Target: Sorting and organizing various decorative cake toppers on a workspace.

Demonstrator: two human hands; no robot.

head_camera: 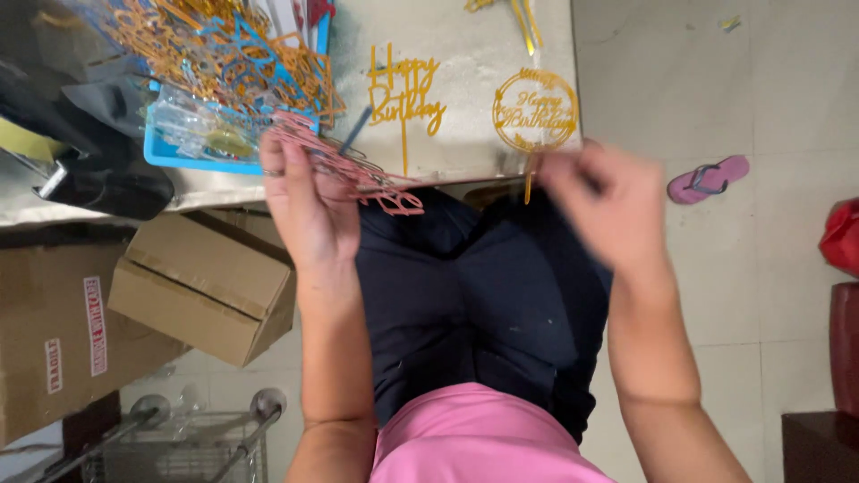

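Note:
My left hand (300, 201) grips a bunch of pink cut-out cake toppers (358, 174) at the table's front edge; there is a ring on one finger. My right hand (601, 207) is blurred, its fingers curled right beside the stick of a round gold cake topper (534, 111) that lies flat on the grey table (465, 36). Whether it touches the stick, I cannot tell. A gold script topper (403, 98) lies between the hands, further back on the table. My lap in dark trousers is below the table edge.
A blue tray (179, 157) at the back left is heaped with gold and blue toppers (224, 54). Black bags (107, 183) lie left of it. Cardboard boxes (206, 286) and a wire cart (179, 443) stand on the left, and a pink sandal (709, 179) lies on the tiled floor to the right.

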